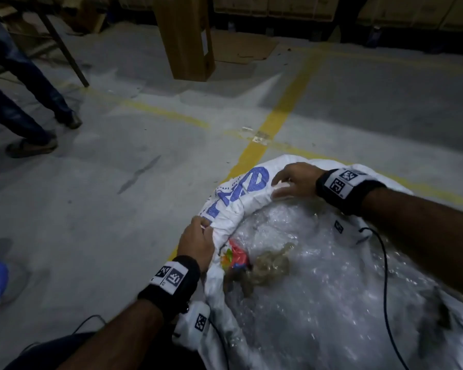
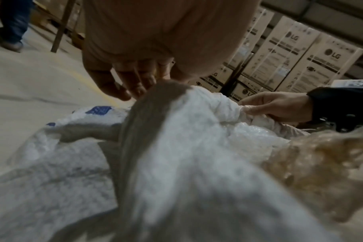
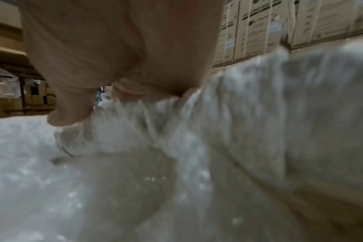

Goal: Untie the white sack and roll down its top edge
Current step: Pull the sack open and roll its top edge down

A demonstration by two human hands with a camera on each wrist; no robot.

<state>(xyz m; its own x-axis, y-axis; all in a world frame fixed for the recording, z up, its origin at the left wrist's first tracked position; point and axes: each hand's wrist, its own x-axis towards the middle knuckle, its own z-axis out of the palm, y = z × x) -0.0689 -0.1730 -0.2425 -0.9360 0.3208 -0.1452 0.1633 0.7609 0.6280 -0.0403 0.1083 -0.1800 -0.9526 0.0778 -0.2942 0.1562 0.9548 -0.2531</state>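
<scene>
Sack (image 1: 241, 201) white woven plastic; bubble wrap (image 1: 318, 276) glossy; floor (image 1: 118, 196) matt concrete

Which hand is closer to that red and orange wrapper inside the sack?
Left. The left hand grips the rolled rim of the white sack right beside the red and orange wrapper; the right hand holds the rim farther along, across the opening.

I wore black wristbands (image 1: 175, 279) carrying white coded marker tags (image 1: 341, 182), with white tagged camera units (image 1: 194, 320) beneath and thin black cables (image 1: 385, 252) trailing toward six o'clock.
</scene>
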